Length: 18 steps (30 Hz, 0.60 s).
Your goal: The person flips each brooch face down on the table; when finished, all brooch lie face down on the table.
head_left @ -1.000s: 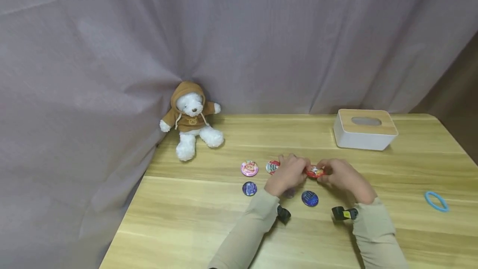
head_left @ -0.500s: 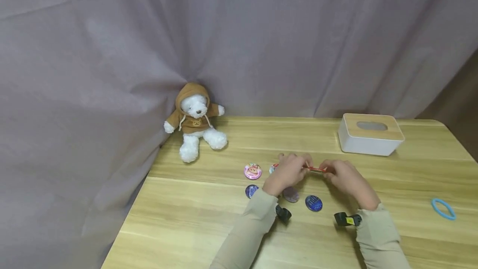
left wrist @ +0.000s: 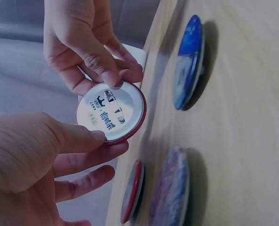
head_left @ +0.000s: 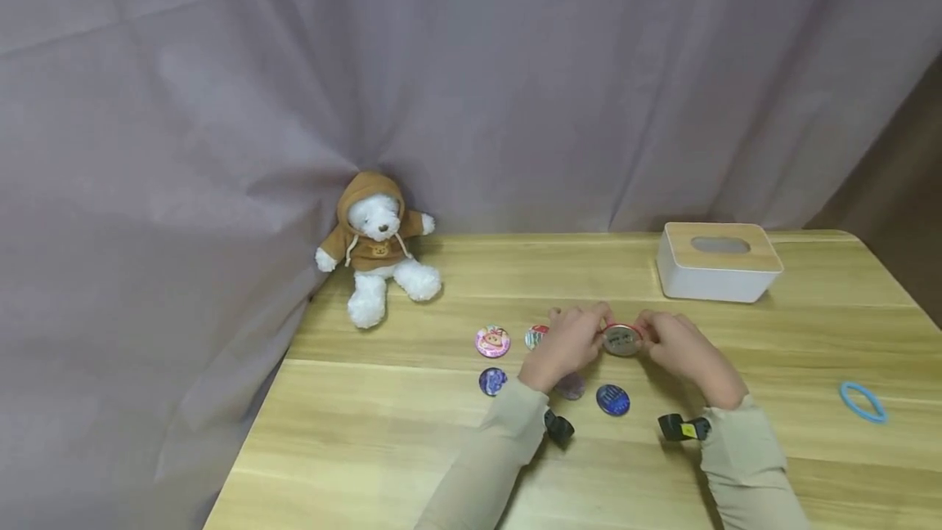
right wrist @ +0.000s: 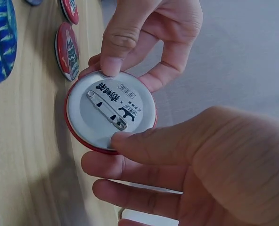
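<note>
At the far L end of the table (head_left: pixel 353 432), the plush bear (head_left: pixel 379 252) sits against the curtain (head_left: pixel 184 186), well apart from the hands. Next R: pink badge (head_left: pixel 492 342), w/ violet-blue badge (head_left: pixel 492 381) nearer the person; then red-green badge (head_left: pixel 536 337), partly hid by the L hand (head_left: pixel 565 343), & purple badge (head_left: pixel 571 386) by that wrist. Risk here, IMO: wrist dips, nudges one out of place. Bigger risk is the held badge (head_left: pixel 622 340), up off the table btwn both hands, pin side facing the person: rim looks thin & smooth, so if one pinch eases while the other twists, it could slip & drop, poss. onto the blue badge (head_left: pixel 613 400) just in front. Can't tell if the pin (right wrist: pixel 106 110) is fully latched; if not, a thumb could get pricked. Fingers: L thumb on badge's back at rim, index on the other face, gap = badge thickness only; rest of L fingers loose. R hand (head_left: pixel 684 346) mirrors it: thumb & index pinching opp. rim, other fingers spread, clear of badge. Further R, tissue box (head_left: pixel 721 268) stands beyond, blue ring (head_left: pixel 855 386) lies well apart; low risk both.
</note>
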Each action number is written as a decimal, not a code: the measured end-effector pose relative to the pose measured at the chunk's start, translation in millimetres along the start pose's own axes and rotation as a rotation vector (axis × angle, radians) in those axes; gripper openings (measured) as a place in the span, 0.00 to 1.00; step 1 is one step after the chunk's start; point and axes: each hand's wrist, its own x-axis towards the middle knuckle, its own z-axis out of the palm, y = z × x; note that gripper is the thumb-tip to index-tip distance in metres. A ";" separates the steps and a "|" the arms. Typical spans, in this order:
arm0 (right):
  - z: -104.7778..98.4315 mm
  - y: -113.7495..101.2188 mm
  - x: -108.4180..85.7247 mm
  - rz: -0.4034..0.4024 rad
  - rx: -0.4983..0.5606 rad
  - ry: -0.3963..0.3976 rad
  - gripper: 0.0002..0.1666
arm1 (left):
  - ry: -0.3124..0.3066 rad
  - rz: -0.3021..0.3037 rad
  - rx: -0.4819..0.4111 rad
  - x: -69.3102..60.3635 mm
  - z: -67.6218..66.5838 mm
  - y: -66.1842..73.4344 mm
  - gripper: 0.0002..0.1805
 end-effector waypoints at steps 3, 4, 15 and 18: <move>1.1 1.0 -3.9 0.011 0.005 -0.007 0.06 | -0.008 0.008 0.016 -0.9 5.2 2.7 0.13; 1.3 1.3 -3.5 0.010 0.005 -0.013 0.06 | -0.004 0.007 0.026 -1.0 6.2 2.7 0.14; 3.7 3.3 -0.4 0.031 -0.035 0.020 0.06 | 0.009 -0.002 0.111 3.6 11.8 5.4 0.14; 5.1 2.0 0.4 0.068 -0.031 0.011 0.07 | 0.005 -0.012 0.170 4.2 14.3 6.9 0.14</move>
